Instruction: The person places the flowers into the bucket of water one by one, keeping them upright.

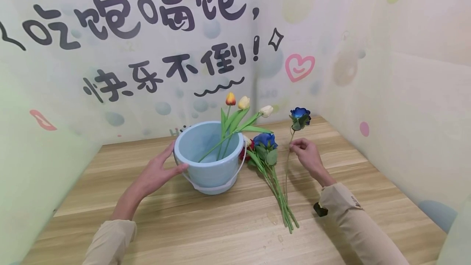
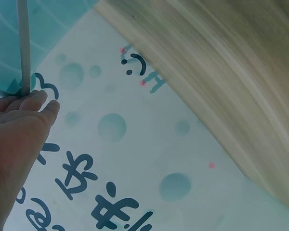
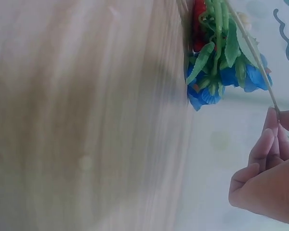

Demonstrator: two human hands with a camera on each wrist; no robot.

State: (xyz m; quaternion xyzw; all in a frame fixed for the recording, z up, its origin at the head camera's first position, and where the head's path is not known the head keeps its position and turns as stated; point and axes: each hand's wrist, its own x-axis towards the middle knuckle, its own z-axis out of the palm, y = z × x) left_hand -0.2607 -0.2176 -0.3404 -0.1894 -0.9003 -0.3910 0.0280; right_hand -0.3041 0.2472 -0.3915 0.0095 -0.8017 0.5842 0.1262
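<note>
My left hand (image 1: 156,173) holds a light blue bucket (image 1: 211,175) at its left side, with the thumb at the near rim and the fingers round the outer wall. Inside the bucket lean several tulips: an orange-red tulip (image 1: 230,99), a yellow one (image 1: 244,102) and a white one (image 1: 266,111). Between thumb and fingertips my right hand (image 1: 308,156) pinches the thin stem of a blue rose (image 1: 300,117), held upright above the table. In the right wrist view the pinched stem (image 3: 253,48) shows, while its bloom is out of sight.
A bunch of flowers lies on the wooden table (image 1: 206,228) right of the bucket, with a blue rose (image 1: 265,140), a partly hidden red bloom and green stems (image 1: 281,203) pointing toward me. A small black object (image 1: 320,209) is by the right sleeve. Printed walls (image 1: 147,64) stand behind.
</note>
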